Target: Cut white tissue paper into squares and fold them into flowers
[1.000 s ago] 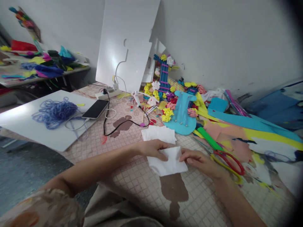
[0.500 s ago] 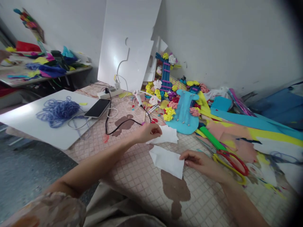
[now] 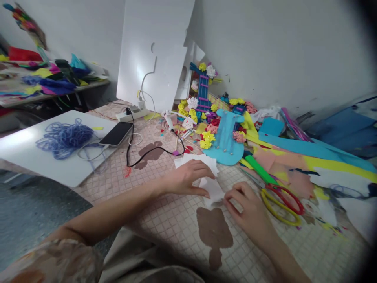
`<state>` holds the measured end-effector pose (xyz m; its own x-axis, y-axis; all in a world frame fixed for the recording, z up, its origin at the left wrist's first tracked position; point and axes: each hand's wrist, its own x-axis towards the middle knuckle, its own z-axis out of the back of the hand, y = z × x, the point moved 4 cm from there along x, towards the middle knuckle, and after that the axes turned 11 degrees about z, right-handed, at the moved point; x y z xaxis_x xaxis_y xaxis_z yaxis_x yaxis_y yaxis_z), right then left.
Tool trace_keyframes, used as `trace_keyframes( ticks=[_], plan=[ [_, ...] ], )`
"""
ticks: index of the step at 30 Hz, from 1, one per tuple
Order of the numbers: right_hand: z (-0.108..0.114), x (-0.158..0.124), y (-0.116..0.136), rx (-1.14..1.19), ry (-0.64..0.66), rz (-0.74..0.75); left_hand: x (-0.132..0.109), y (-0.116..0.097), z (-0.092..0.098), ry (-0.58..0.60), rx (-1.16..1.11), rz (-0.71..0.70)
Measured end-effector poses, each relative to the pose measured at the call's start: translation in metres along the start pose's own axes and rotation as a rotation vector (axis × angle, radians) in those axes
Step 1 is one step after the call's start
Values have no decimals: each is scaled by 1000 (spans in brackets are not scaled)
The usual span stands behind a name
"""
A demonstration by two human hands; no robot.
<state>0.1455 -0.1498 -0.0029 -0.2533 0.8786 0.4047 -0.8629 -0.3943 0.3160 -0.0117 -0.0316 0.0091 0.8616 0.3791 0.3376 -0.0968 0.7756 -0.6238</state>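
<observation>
A small piece of white paper lies between my hands on the patterned tabletop. My right hand pinches its lower right corner between thumb and fingers. Over the paper's left side reaches my left hand, thumb apart from the stretched fingers, the tips at the sheet; a firm grip does not show. Behind that hand lies more white paper, partly covered by it.
Red and yellow scissors lie right of my right hand. Beyond are a light-blue cutout, crumpled paper flowers, a glue gun and its black cord. Left are a phone and tangled blue yarn on a white board.
My left hand has moved right and toward me, from the rear paper to the near piece. My right hand now pinches that piece at its corner, and the paper is turned or bent.
</observation>
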Motion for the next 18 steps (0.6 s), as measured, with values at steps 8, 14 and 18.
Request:
trace_keyframes(
  ticks=[8,14,18],
  plan=[
    [-25,-3,4,199,321,89,4,36,-10,-56,240,184],
    [-23,1,11,251,278,134,6,53,-15,-77,289,233],
    [-31,3,13,264,239,135,6,45,-10,-84,244,204]
  ],
)
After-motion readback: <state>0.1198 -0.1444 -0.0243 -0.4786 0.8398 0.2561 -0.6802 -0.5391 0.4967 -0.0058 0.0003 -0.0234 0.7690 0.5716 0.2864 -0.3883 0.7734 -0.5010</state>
